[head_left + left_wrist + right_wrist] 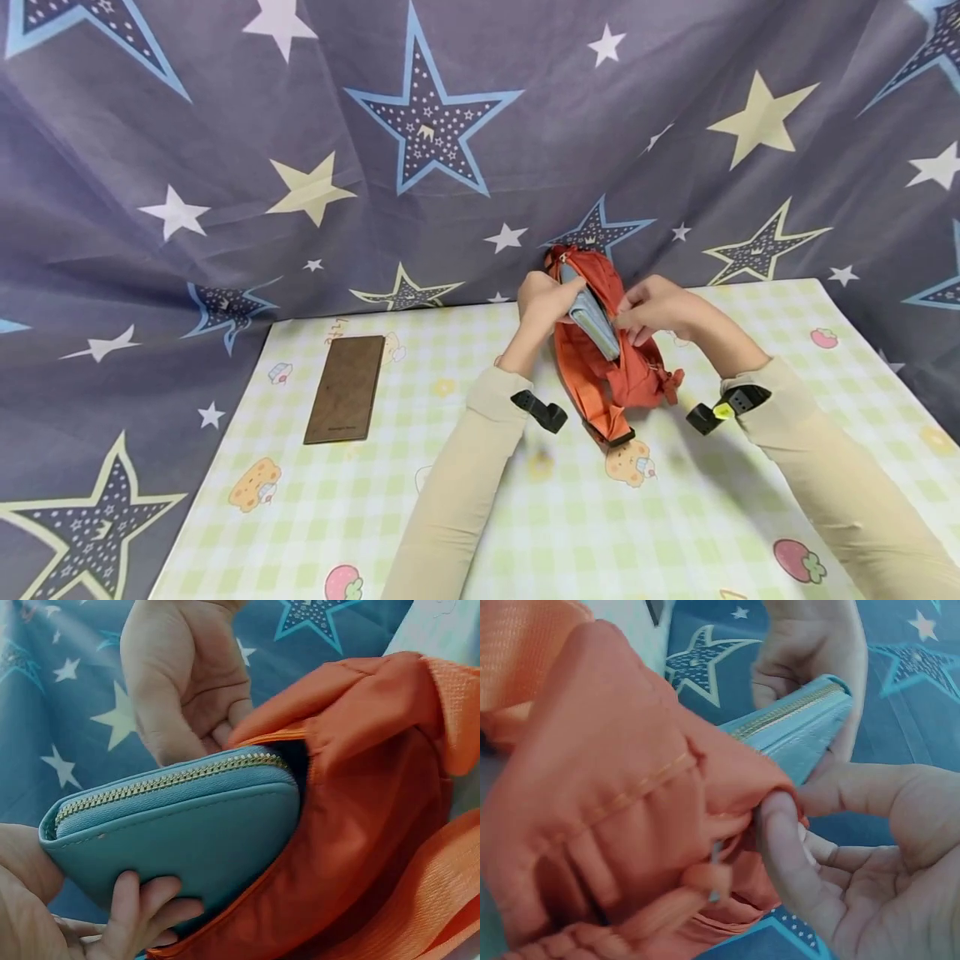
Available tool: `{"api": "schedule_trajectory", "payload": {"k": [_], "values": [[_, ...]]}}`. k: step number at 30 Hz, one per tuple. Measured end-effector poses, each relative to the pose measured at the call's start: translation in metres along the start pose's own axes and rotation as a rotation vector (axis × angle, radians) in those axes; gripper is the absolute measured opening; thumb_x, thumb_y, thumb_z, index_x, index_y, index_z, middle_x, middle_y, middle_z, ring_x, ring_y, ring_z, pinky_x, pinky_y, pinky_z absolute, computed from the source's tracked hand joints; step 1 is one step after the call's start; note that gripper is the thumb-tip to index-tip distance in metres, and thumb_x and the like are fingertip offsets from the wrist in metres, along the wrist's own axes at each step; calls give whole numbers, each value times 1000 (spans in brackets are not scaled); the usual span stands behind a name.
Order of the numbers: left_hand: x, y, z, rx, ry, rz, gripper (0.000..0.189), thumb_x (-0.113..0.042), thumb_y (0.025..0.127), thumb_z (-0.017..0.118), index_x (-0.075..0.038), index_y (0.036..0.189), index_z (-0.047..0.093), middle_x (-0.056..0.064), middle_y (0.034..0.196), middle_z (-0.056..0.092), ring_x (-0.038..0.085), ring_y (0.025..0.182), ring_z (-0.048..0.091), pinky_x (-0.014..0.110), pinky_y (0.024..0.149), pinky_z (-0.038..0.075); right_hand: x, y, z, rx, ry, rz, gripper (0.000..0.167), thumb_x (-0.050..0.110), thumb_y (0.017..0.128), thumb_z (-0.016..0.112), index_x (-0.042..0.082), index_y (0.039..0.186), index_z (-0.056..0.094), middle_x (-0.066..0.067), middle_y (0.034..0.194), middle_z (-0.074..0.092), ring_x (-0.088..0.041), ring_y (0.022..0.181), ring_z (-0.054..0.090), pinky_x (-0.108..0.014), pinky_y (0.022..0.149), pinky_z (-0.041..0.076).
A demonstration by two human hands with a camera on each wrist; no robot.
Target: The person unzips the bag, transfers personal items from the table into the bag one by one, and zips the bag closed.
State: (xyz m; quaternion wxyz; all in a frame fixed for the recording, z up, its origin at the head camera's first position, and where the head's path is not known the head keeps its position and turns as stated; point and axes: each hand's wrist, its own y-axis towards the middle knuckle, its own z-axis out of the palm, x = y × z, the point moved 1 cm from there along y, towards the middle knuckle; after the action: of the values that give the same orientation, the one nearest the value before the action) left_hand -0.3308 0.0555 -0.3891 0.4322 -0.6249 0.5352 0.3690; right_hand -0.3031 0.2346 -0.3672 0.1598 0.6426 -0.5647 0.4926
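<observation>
A blue zip-around wallet (pixel 180 832) with a gold zipper sits partly inside the opening of an orange-red waist bag (pixel 645 375). My left hand (pixel 543 302) grips the wallet's outer end, fingers along one face as the left wrist view shows. Opposite it, my right hand (pixel 660 310) pinches the edge of the bag's opening between thumb and fingers, seen closely in the right wrist view. The wallet's inner end is hidden in the bag. An orange strap (pixel 588 392) with a dark buckle (pixel 621 437) hangs down onto the table.
A flat brown rectangular case (pixel 347 389) lies on the left of the table, which has a green checked cloth (pixel 480 508). Close behind the bag hangs a dark star-patterned curtain (pixel 442 225). A black wrist camera is strapped to each forearm.
</observation>
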Motion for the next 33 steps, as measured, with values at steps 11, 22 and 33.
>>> {"api": "schedule_trajectory", "payload": {"k": [11, 22, 33], "values": [[1, 3, 7, -6, 2, 65, 36, -17, 89, 71, -13, 58, 52, 8, 56, 64, 25, 52, 69, 38, 54, 61, -3, 0, -3, -36, 159, -20, 14, 6, 96, 64, -8, 99, 67, 4, 70, 68, -8, 62, 66, -24, 66, 61], [8, 6, -3, 100, -437, -166, 21, 1, 86, 69, 17, 99, 68, 22, 75, 72, 17, 51, 66, 28, 53, 60, -9, -4, -2, -47, 125, 3, 20, 6, 96, 65, -12, 105, 65, 4, 71, 67, -8, 64, 66, -25, 66, 62], [7, -7, 5, 263, -187, -78, 30, -14, 95, 72, -5, 71, 57, 13, 76, 66, 30, 74, 75, 48, 84, 62, 1, 2, 2, -143, 70, -7, 19, 7, 93, 66, -10, 99, 66, 2, 68, 65, -10, 60, 65, -28, 63, 61]]}}
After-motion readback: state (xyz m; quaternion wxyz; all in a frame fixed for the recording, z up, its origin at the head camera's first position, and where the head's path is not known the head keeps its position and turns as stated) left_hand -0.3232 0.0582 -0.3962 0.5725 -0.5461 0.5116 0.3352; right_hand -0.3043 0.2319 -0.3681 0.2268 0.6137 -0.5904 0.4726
